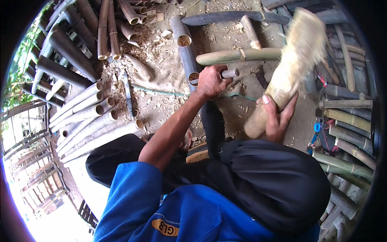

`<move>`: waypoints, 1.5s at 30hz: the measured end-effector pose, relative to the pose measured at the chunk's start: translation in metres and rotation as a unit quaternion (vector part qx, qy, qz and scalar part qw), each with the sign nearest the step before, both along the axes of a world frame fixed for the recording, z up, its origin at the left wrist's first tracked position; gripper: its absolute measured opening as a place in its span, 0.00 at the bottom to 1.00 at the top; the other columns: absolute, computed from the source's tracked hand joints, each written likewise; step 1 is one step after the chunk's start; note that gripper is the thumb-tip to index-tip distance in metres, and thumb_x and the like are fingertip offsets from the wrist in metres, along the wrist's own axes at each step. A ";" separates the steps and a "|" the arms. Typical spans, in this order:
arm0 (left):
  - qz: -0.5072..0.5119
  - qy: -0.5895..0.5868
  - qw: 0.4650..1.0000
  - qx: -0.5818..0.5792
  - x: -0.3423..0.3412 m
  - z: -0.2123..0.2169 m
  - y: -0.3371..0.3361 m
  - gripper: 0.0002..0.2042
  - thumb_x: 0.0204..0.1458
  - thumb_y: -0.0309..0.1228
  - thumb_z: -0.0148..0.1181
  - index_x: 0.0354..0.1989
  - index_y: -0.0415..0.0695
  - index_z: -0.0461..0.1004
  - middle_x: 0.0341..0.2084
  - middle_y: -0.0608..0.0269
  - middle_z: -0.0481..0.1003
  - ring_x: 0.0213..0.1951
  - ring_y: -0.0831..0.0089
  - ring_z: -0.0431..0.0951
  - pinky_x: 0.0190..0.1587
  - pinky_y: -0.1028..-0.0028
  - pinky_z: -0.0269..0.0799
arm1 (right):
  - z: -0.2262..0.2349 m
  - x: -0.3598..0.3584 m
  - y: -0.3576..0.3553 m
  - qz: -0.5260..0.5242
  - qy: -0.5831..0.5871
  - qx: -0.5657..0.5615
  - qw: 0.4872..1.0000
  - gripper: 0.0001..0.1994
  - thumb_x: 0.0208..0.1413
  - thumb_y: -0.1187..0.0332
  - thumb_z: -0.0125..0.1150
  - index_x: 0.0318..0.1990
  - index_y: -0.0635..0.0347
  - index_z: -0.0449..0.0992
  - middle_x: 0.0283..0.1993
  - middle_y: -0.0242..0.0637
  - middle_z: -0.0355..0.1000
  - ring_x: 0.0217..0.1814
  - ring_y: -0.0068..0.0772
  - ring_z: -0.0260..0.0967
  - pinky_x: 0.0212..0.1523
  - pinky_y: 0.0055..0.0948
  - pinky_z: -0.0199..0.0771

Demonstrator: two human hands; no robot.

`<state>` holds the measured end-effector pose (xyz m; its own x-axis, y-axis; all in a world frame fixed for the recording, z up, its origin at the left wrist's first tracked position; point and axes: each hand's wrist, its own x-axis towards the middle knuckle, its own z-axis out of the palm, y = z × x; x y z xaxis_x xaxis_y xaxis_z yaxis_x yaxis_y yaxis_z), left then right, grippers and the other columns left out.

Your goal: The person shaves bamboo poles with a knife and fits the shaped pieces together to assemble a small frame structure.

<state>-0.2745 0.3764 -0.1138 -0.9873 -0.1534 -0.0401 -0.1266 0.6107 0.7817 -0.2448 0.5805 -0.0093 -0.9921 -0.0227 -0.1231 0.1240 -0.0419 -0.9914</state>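
My left hand [211, 82] is closed around a chisel, whose round handle end [230, 73] sticks out to the right of my fist. Its thin metal part points left into the lower of two round holes in a dark bamboo pole [186, 58]. Wood bits lie inside both holes. In my right hand [278, 117] is a thick, pale wooden mallet [296, 60], gripped near its lower end. The upper end is raised and smeared by motion, apart from the chisel. My fingers wrap round it, with the thumb on the near side.
Wood chips litter the ground [161, 76]. Left of the pole lies a long knife [128, 94]. Cut bamboo tubes [92, 125] are stacked at the left, dark ones [72, 52] beyond. A pale green bamboo length [242, 55] lies ahead. More bamboo [350, 121] is piled at the right.
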 end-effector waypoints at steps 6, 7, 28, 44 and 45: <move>-0.034 0.097 0.993 0.056 -0.019 -0.024 -0.011 0.13 0.45 0.37 0.65 0.33 0.39 0.79 0.25 0.53 0.79 0.30 0.60 0.80 0.37 0.64 0.74 | -0.064 -0.014 0.013 0.172 0.055 0.197 0.964 0.41 0.48 0.62 0.72 0.66 0.72 0.56 0.56 0.57 0.69 0.56 0.46 0.69 0.57 0.37 0.69; -0.037 0.096 0.991 0.089 -0.025 -0.034 -0.028 0.14 0.45 0.38 0.65 0.33 0.39 0.79 0.23 0.55 0.78 0.29 0.63 0.80 0.36 0.65 0.74 | -0.058 -0.014 0.012 0.180 0.053 0.188 0.964 0.41 0.48 0.62 0.71 0.65 0.72 0.57 0.56 0.56 0.69 0.56 0.44 0.69 0.57 0.37 0.69; -0.191 -0.138 0.956 0.172 -0.066 -0.036 -0.065 0.12 0.55 0.38 0.65 0.39 0.41 0.82 0.21 0.63 0.79 0.23 0.81 0.75 0.28 0.74 0.71 | -0.003 -0.072 -0.013 0.289 0.052 0.240 0.925 0.38 0.49 0.61 0.71 0.63 0.70 0.58 0.53 0.53 0.72 0.53 0.43 0.72 0.55 0.40 0.70; 0.475 -0.015 0.771 0.423 0.039 -0.026 -0.183 0.10 0.52 0.28 0.57 0.40 0.38 0.68 0.28 0.60 0.69 0.26 0.71 0.73 0.27 0.65 0.80 | -0.129 0.014 0.109 0.289 0.009 0.427 0.857 0.39 0.45 0.62 0.69 0.65 0.60 0.58 0.54 0.53 0.69 0.57 0.56 0.69 0.55 0.47 0.69; 0.478 -0.065 0.774 0.409 0.041 -0.034 -0.191 0.10 0.52 0.26 0.56 0.41 0.36 0.69 0.31 0.58 0.70 0.28 0.69 0.75 0.28 0.64 0.81 | -0.135 0.011 0.116 0.304 -0.010 0.413 0.859 0.38 0.46 0.62 0.68 0.65 0.60 0.58 0.56 0.53 0.68 0.57 0.54 0.68 0.55 0.47 0.69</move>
